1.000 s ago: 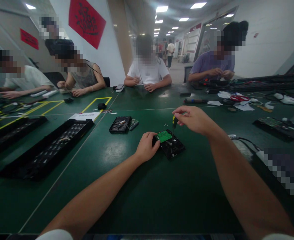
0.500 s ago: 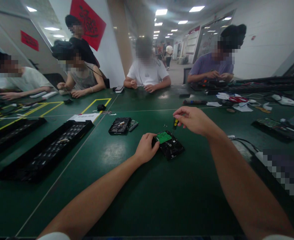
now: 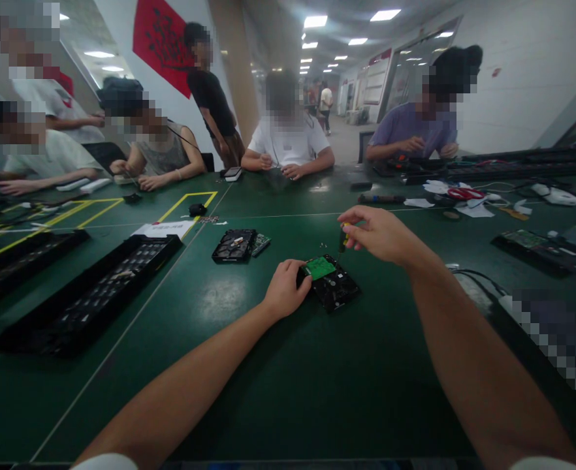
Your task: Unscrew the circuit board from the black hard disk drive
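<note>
A black hard drive point(image 3: 339, 292) lies flat on the green table, its green circuit board point(image 3: 320, 267) facing up. My left hand point(image 3: 288, 287) grips the drive's left edge, thumb and fingers closed on it. Above the drive's far right corner, my right hand point(image 3: 373, 235) holds a small black-and-yellow screwdriver point(image 3: 343, 240) upright in its fingertips. The thin shaft points down at the board's right edge; whether the tip touches a screw is too small to tell. Tiny screws point(image 3: 322, 245) lie just beyond the drive.
Left of the drive are another hard drive point(image 3: 234, 246) and a loose circuit board point(image 3: 261, 244). Long black trays point(image 3: 92, 294) extend at the left. A drive with a board point(image 3: 533, 248) and cables lie right. Several people sit across the table point(image 3: 249, 378).
The screwdriver has turned slightly in my right fingers; my left hand and the drive stay put. In the background, a standing person moved right and another appeared at the left.
</note>
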A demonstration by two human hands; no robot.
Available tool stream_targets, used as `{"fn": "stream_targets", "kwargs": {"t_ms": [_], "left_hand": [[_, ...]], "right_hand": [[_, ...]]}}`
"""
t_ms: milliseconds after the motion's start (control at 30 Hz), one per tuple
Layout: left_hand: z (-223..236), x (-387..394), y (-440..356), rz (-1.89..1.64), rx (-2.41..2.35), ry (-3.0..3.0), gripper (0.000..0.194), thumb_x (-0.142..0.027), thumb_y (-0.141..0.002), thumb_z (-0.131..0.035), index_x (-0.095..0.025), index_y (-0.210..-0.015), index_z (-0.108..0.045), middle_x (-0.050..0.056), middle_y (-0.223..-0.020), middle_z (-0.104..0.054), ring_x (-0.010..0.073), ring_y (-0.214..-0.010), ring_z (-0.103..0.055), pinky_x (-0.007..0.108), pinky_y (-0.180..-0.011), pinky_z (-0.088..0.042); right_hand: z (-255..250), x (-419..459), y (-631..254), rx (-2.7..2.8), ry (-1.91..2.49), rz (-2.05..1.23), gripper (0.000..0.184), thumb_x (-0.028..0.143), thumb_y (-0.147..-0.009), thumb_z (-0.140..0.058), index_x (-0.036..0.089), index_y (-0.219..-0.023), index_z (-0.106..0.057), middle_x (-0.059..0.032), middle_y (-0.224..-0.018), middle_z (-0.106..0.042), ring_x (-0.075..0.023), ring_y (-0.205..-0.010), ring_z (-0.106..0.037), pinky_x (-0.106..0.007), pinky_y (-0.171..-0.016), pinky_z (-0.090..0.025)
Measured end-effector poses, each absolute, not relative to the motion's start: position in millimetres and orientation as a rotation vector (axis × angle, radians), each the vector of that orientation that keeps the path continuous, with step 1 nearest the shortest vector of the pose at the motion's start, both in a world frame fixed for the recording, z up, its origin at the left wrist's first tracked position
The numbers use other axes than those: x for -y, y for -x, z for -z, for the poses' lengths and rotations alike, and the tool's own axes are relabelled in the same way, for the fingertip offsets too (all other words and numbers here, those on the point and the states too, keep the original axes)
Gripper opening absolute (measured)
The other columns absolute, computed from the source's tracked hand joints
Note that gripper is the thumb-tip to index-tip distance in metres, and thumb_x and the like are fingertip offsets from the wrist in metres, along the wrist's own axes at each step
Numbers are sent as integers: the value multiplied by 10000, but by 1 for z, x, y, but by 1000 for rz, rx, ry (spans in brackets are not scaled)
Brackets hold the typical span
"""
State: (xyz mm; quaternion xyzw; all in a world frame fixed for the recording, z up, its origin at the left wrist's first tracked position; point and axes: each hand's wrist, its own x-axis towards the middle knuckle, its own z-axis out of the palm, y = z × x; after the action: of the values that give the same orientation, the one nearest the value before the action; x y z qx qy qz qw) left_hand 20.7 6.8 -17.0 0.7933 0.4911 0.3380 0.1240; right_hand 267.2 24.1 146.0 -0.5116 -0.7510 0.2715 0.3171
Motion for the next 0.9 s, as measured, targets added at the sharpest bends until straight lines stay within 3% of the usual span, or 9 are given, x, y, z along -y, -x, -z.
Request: {"fn": "stream_targets", "kwargs": {"t_ms": [200,433,633,900], "left_hand": [[17,-6,-22,-994,-1423,-2319,315,-287,-966,-632,-185,-1263,-613,125,-1233,-669,300,-1203,-604,495,-1093,-503],[15,-5,-22,-995,-1425,-2313,316,-287,-970,-625,-177,-1266,-611,127,-1242,-664,298,-1212,-597,487,-1096,-503],[14,-5,-22,-985,-1424,-2321,312,-288,-966,-623,-193,-1263,-610,120,-1233,-668,302,-1214,-601,497,-1089,-507],[16,-6,-21,-990,-1430,-2314,319,-289,-963,-628,-204,-1270,-614,118,-1237,-667,300,-1224,-603,501,-1086,-513]], "right_hand": [[-144,-25,-267,1999,1342,-674,133,309,-969,-663,196,-993,-729,-42,-785,-746,-184,-669,-711,-292,-644,-545],[-145,-25,-271,2020,1316,-608,181,322,-923,-692,195,-1049,-718,-82,-1029,-776,-164,-648,-698,-301,-632,-531],[-143,-26,-271,2014,1428,-478,269,441,-863,-789,202,-943,-693,-63,-953,-768,-177,-656,-701,-303,-636,-517],[-145,-25,-269,2006,1326,-735,180,338,-904,-741,205,-1020,-708,-66,-949,-776,-175,-707,-714,-277,-626,-545]]}}
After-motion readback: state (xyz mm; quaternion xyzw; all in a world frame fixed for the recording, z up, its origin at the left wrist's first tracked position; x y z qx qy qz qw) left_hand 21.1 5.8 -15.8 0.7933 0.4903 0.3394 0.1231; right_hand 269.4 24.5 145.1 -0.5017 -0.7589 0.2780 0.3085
